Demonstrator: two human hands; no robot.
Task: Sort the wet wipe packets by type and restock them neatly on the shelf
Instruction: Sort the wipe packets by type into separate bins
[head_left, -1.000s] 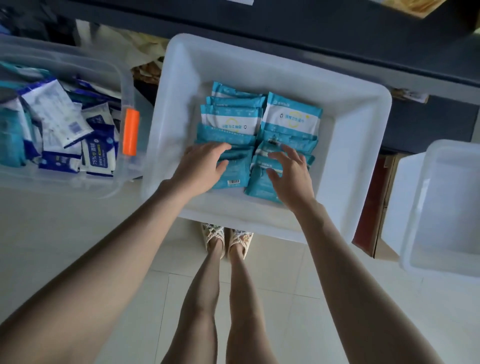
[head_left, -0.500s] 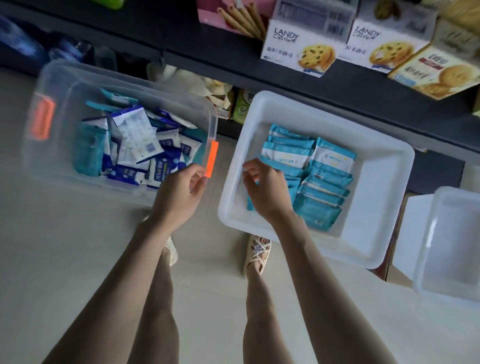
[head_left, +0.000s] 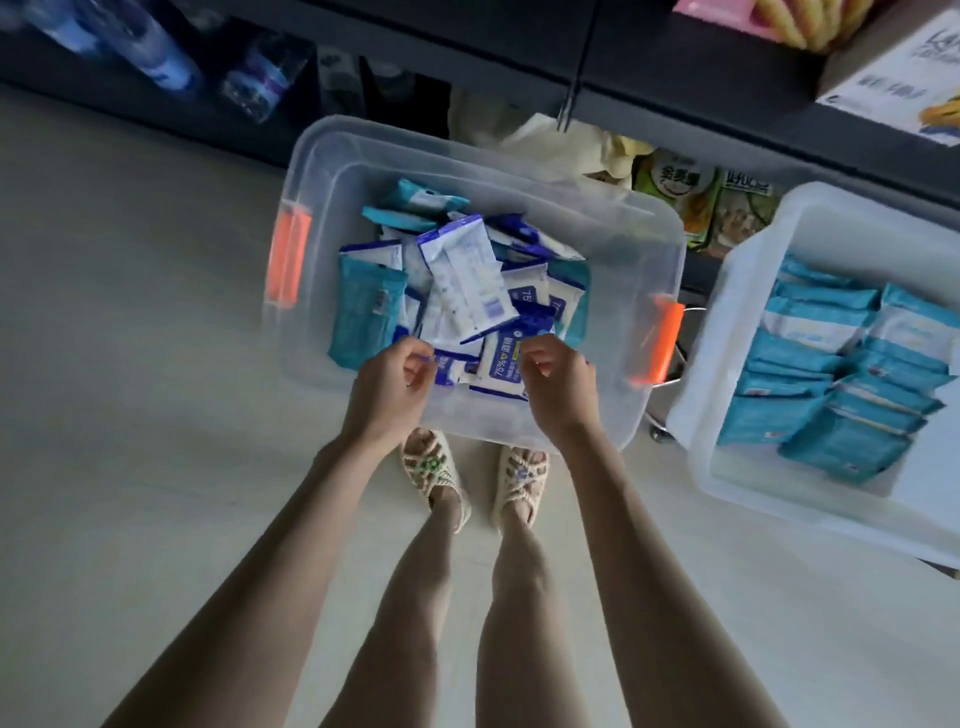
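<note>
A clear bin with orange handles sits on the floor in front of me, holding a loose pile of mixed packets: teal ones and blue-and-white ones. My left hand is curled at the near edge of the pile and pinches a small blue-and-white packet. My right hand is curled at the right edge of a white "75%" packet and pinches it. To the right, a white bin holds teal packets in two neat rows.
A dark shelf runs along the top, with snack boxes at the upper right, bottles at the upper left and green snack bags below. My sandalled feet stand on pale floor tiles just before the clear bin.
Both hands left the white bin of teal packets and moved left into the clear bin. The view swung left, so the white bin now sits at the right edge.
</note>
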